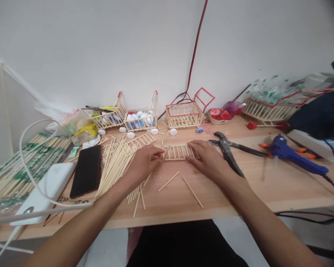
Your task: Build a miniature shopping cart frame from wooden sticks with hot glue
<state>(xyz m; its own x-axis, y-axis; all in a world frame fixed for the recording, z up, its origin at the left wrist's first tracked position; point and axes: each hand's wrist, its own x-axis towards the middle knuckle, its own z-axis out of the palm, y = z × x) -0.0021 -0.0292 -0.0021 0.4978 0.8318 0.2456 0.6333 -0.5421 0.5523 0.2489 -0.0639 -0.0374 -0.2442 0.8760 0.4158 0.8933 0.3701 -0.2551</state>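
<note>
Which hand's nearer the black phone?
Left. The left hand is right of the phone, loose sticks between them; the right hand is farther right, at the stick frame's right end.

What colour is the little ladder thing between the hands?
The small stick frame is pale straw yellow, seen in the head view.

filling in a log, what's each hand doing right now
Left hand: partly curled at the left end of the stick frame; hold unclear.
Right hand: spread across the stick frame's right end; grip unclear.
</note>
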